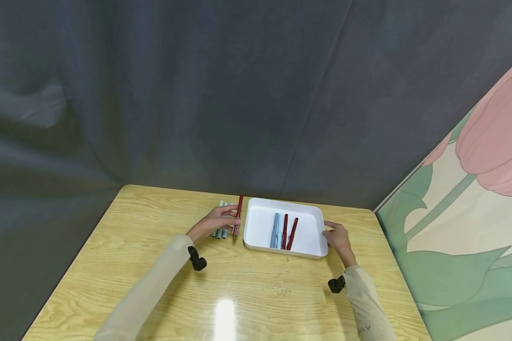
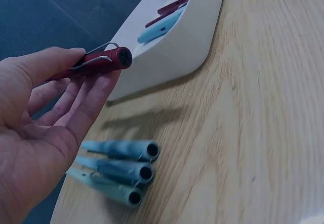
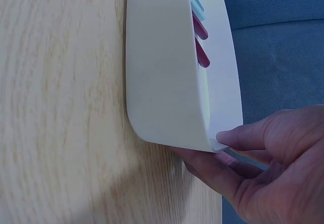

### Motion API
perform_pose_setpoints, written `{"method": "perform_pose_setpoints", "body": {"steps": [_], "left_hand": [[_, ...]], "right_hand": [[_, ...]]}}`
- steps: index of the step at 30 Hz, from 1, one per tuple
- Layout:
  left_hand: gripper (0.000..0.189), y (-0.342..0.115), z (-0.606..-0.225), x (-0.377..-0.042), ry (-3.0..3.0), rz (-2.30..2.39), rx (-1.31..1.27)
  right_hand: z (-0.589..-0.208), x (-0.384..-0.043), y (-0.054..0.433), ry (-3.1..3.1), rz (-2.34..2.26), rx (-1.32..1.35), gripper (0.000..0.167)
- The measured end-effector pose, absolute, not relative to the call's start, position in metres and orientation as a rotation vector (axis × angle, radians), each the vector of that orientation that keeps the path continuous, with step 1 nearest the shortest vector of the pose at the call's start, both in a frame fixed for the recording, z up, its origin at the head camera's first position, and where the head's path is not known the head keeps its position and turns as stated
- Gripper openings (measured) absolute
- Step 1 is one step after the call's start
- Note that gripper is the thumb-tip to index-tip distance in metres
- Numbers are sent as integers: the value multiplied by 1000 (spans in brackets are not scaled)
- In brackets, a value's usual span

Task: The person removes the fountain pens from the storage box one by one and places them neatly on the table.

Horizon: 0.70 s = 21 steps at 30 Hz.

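Between thumb and fingers, my left hand [image 1: 215, 221] pinches a dark red pen [image 2: 98, 64] with a metal wire clip, raised over the table just left of the white tray [image 1: 256, 242]. Below that hand, several pale green and blue pens [image 2: 121, 172] lie side by side on the wood. My right hand [image 1: 338, 237] grips the tray's right wall, thumb over the rim and fingers outside, as the right wrist view shows. Inside the tray lie a grey-blue pen [image 1: 274, 230], a light blue pen [image 1: 279, 231] and two red pens [image 1: 285, 231], roughly parallel.
The light wooden table [image 1: 170, 293] ends at a dark curtain [image 1: 239, 94] close behind the tray. A wall panel with a tulip print [image 1: 465, 213] runs along the right side. Small dark camera mounts [image 1: 197, 259] sit on both wrists.
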<state>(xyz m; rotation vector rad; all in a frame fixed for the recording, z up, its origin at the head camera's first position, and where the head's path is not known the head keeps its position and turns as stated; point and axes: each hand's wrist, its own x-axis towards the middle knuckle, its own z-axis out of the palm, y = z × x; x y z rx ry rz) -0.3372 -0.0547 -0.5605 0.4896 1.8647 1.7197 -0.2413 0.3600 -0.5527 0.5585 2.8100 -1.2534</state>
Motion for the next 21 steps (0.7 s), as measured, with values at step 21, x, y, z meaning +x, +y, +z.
{"method": "perform_pose_setpoints", "body": {"steps": [21], "left_hand": [[54,-106,-550,-343,2225,1674,214]], "right_hand": [[-549,-236,363,2786,-1318,551,47]]}}
